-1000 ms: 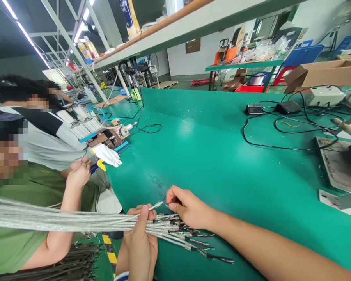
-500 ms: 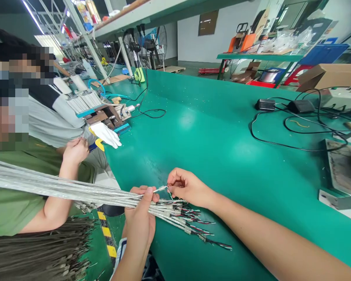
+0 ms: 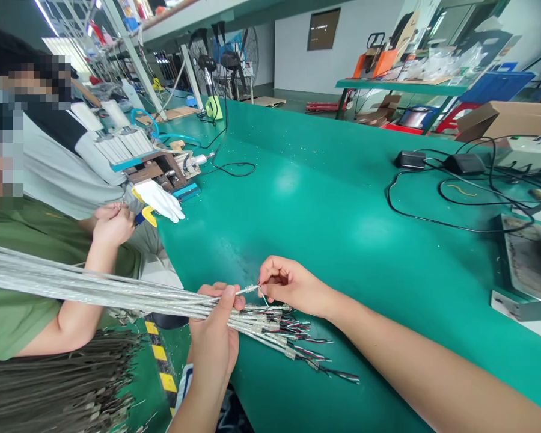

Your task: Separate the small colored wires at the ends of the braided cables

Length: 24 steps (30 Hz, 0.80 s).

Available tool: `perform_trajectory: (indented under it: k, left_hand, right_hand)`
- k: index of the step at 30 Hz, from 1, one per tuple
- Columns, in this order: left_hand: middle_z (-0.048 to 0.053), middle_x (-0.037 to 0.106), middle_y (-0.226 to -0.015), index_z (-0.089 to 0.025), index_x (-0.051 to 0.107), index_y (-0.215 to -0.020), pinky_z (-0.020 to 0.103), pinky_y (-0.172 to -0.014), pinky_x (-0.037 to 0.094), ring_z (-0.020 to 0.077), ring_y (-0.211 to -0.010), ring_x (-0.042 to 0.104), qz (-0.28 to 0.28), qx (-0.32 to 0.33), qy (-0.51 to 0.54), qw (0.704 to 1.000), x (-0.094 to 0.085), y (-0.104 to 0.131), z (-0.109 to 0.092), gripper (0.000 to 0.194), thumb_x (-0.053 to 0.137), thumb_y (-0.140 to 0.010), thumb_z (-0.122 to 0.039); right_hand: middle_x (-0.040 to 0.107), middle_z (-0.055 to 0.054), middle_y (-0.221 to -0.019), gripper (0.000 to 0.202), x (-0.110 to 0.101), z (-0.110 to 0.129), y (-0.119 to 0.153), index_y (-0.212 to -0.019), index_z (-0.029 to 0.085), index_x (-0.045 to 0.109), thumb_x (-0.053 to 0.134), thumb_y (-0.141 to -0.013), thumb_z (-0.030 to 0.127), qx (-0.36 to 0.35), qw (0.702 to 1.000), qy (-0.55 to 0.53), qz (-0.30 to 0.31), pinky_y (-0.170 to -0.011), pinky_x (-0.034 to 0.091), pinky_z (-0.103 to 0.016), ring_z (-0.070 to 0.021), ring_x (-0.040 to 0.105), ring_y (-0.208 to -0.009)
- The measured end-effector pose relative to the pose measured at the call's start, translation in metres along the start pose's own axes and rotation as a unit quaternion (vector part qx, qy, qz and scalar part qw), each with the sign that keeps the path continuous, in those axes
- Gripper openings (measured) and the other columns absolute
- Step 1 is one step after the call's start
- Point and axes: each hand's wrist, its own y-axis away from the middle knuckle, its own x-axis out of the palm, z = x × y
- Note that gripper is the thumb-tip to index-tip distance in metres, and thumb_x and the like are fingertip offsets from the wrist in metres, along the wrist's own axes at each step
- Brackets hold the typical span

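My left hand (image 3: pixel 215 337) grips a thick bundle of silver braided cables (image 3: pixel 94 288) that runs off to the left. Their stripped ends with red, green and black wires (image 3: pixel 297 343) fan out over the green table (image 3: pixel 324 228). One cable tip (image 3: pixel 247 290) sticks up from the bundle above my left thumb. My right hand (image 3: pixel 288 288) pinches the thin wires at that tip, fingers closed on them.
A person in a green shirt (image 3: pixel 22 300) sits close at my left, hands raised (image 3: pixel 112 224). Another person works further back by a small machine (image 3: pixel 157 171) and a white glove (image 3: pixel 160 200). Black cables and adapters (image 3: pixel 455 165) lie far right beside a metal tray (image 3: pixel 523 258). Dark cables (image 3: pixel 58 385) pile at lower left.
The view has tilted down and shifted; both hands with the bundle sit slightly higher in frame. My right hand keeps pinching the raised cable tip, its fingers shifted a little.
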Motion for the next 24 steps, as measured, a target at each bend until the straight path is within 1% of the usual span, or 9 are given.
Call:
perform_trajectory:
  k: [5, 9, 13, 16, 20, 22, 24]
  left_hand:
    - [-0.004, 0.052, -0.073, -0.018, 0.048, -0.073, 0.022, -0.063, 0.048, 0.0092, -0.063, 0.054, 0.005, -0.006, -0.006, 1.0, -0.001, 0.0005, -0.0005, 0.035, 0.082, -0.07, -0.024]
    - [-0.004, 0.053, -0.075, -0.018, 0.048, -0.074, 0.022, -0.062, 0.048, 0.0088, -0.062, 0.055, -0.005, -0.008, -0.011, 1.0, 0.0001, -0.0002, 0.0005, 0.037, 0.084, -0.067, -0.024]
    - [-0.003, 0.054, -0.075, -0.018, 0.047, -0.073, 0.021, -0.058, 0.048, 0.0088, -0.06, 0.054, -0.019, -0.004, -0.019, 1.0, -0.0002, -0.0007, 0.0009, 0.038, 0.084, -0.067, -0.025]
    - [-0.004, 0.052, -0.072, -0.018, 0.048, -0.071, 0.02, -0.06, 0.05, 0.0081, -0.061, 0.052, -0.025, 0.0, -0.004, 1.0, -0.0039, -0.0026, 0.0011, 0.037, 0.084, -0.067, -0.023]
    - [-0.004, 0.052, -0.073, -0.017, 0.051, -0.071, 0.02, -0.06, 0.051, 0.0074, -0.062, 0.051, -0.034, -0.006, 0.012, 0.999, -0.0083, -0.0072, 0.0022, 0.033, 0.084, -0.067, -0.02]
    - [-0.004, 0.051, -0.073, -0.017, 0.05, -0.071, 0.02, -0.06, 0.051, 0.0073, -0.062, 0.05, -0.032, -0.009, 0.017, 0.999, -0.0086, -0.008, 0.0024, 0.034, 0.084, -0.067, -0.02]
    - [-0.004, 0.05, -0.071, -0.018, 0.05, -0.071, 0.021, -0.06, 0.051, 0.0074, -0.061, 0.05, -0.024, -0.005, 0.022, 0.999, -0.0076, -0.0074, 0.0019, 0.035, 0.084, -0.066, -0.02]
  right_hand:
    - [0.055, 0.004, -0.075, 0.022, 0.0019, -0.0045, 0.0004, -0.085, 0.018, 0.048, 0.068, -0.079, 0.025, -0.001, 1.0, 0.024, -0.008, -0.056, 0.035, -0.021, -0.008, 0.046, -0.063]
    - [0.051, 0.006, -0.074, 0.021, 0.0058, -0.0072, 0.0016, -0.083, 0.02, 0.043, 0.06, -0.074, 0.012, -0.009, 0.998, 0.062, -0.016, -0.055, 0.032, -0.02, -0.0075, 0.041, -0.062]
    - [0.049, 0.006, -0.074, 0.023, 0.0094, -0.0063, 0.005, -0.082, 0.02, 0.044, 0.055, -0.068, 0.006, -0.031, 0.993, 0.114, -0.016, -0.055, 0.031, -0.019, -0.0074, 0.04, -0.063]
    - [0.051, 0.006, -0.073, 0.026, 0.0097, -0.0049, 0.0078, -0.085, 0.02, 0.046, 0.055, -0.067, 0.004, -0.031, 0.989, 0.144, 0.001, -0.053, 0.031, -0.018, -0.0068, 0.041, -0.061]
    - [0.052, 0.006, -0.074, 0.022, 0.0072, -0.0049, 0.0076, -0.088, 0.019, 0.048, 0.059, -0.072, 0.006, -0.027, 0.992, 0.119, 0.008, -0.055, 0.034, -0.018, -0.0068, 0.045, -0.061]
    - [0.052, 0.005, -0.076, 0.017, 0.0064, -0.0052, 0.0059, -0.09, 0.018, 0.051, 0.061, -0.078, 0.012, -0.028, 0.995, 0.099, 0.001, -0.058, 0.036, -0.019, -0.0076, 0.046, -0.064]
    - [0.052, 0.003, -0.076, 0.014, 0.0062, -0.0056, 0.0041, -0.093, 0.018, 0.053, 0.064, -0.084, 0.021, -0.031, 0.996, 0.081, -0.002, -0.061, 0.037, -0.021, -0.0086, 0.046, -0.067]
